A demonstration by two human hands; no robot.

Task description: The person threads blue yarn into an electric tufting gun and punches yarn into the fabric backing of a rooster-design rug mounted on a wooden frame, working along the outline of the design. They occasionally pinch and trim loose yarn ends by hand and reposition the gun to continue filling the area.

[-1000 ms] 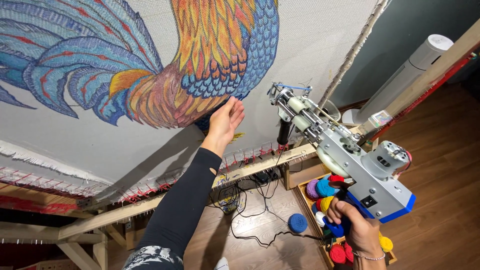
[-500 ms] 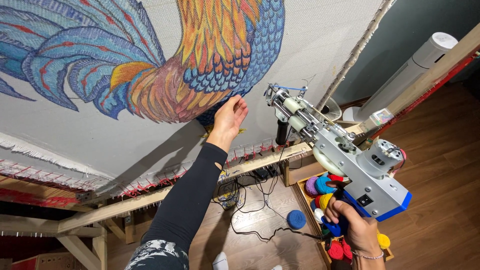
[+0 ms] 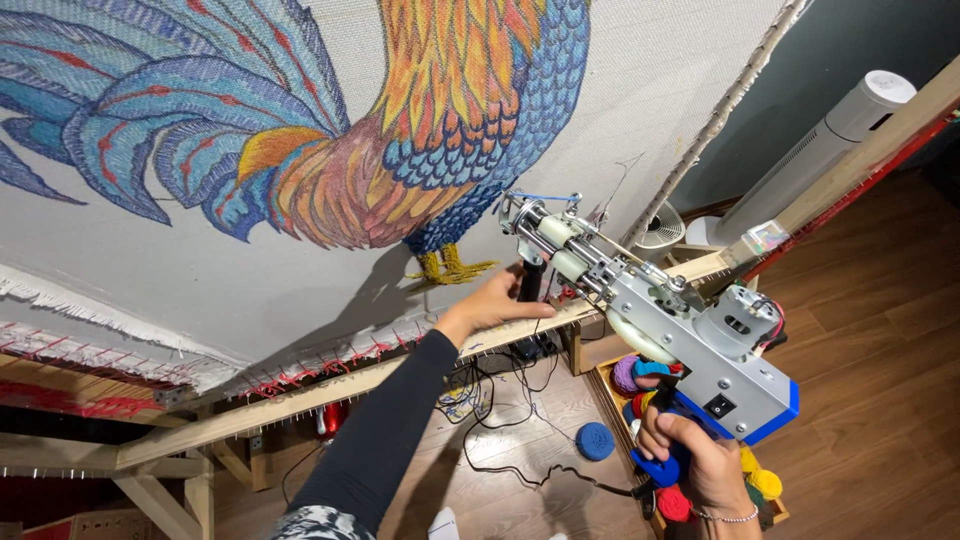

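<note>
A grey and blue tufting gun (image 3: 700,360) points up and left at a stretched white cloth (image 3: 650,100) bearing a colourful rooster picture (image 3: 430,130). My right hand (image 3: 700,465) grips the gun's blue rear handle at the lower right. With its black sleeve reaching up from the bottom, my left hand (image 3: 495,300) wraps thumb and fingers around the gun's black front handle (image 3: 527,283). The needle end (image 3: 520,212) sits close to the cloth, just right of the rooster's yellow feet (image 3: 450,265).
A wooden frame bar (image 3: 330,385) with red-tipped tack strips runs under the cloth. A box of coloured yarn cones (image 3: 640,375) stands on the wood floor below the gun, with a blue cone (image 3: 595,440) and black cables (image 3: 500,420) beside it. A white tower fan (image 3: 830,140) leans at right.
My left hand left the cloth near the rooster's lower body and came down onto the gun's front handle. The gun stayed in my right hand and the view shifted slightly.
</note>
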